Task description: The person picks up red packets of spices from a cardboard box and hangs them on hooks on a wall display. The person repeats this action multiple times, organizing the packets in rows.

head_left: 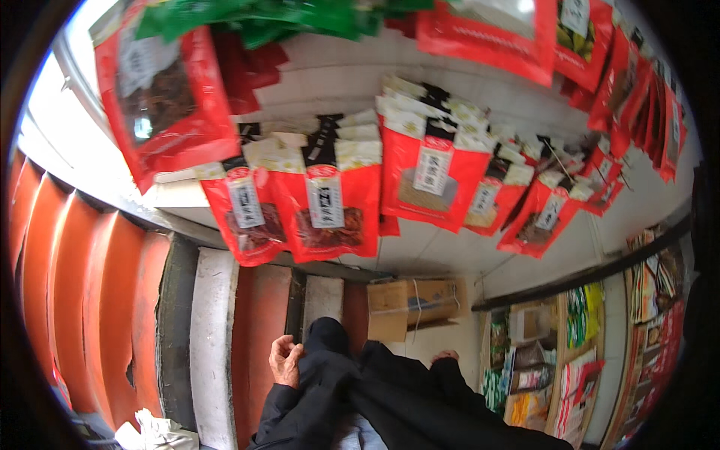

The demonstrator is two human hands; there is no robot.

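My left hand (286, 361) hangs beside my left knee, above the red and grey steps. Its fingers are loosely curled, with the thumb a little apart, and I see nothing in it. My right hand (444, 355) shows only in part past the dark sleeve, low on the right and near the cardboard box (416, 304). Its fingers are too hidden to read. Before me, red packets of dried goods (337, 208) hang in rows on a pale tiled wall (337, 67). Each bears writing, and some have clear windows.
Green packets (270, 19) hang at the top. Stairs with red risers (107, 315) climb on the left, next to grey treads (211, 337). Wooden shelves (557, 320) with packaged goods stand on the right, below a dark rail (585, 270). A white bag (157, 430) lies at lower left.
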